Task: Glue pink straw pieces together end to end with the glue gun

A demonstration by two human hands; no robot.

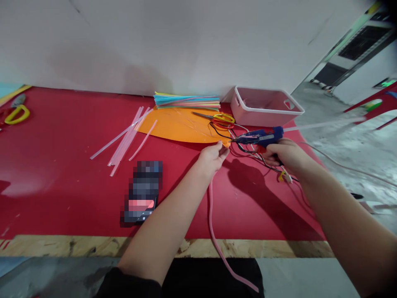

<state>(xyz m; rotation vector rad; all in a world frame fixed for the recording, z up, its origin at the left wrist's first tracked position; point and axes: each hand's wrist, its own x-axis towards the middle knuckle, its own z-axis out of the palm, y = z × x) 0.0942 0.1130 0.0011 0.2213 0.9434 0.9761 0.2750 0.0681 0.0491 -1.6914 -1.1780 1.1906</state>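
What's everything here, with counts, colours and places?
wall: 1, grey, behind
table: 1, red, centre
sheet: 1, orange, back centre
scissors: 2, partly yellow, sheet and far left
strips: many, mixed colours, by wall
pink strip: 1, pink, front centre
sticks: several, pink, left of sheet
glue gun: 1, blue, centre right
cables: several, black and white, right
basket: 1, pink, back right
phone: 1, dark, front left
floor: 1, grey, right
left hand: 1, bare, holding sheet
right hand: 1, bare, holding glue gun

Even, muted light; pale glare point(27, 186) left on red tabletop point(68, 161); dark shadow point(273, 196) slanting right; phone point(143, 188) pixelated; far-right background point(338, 97) stretched, soft.
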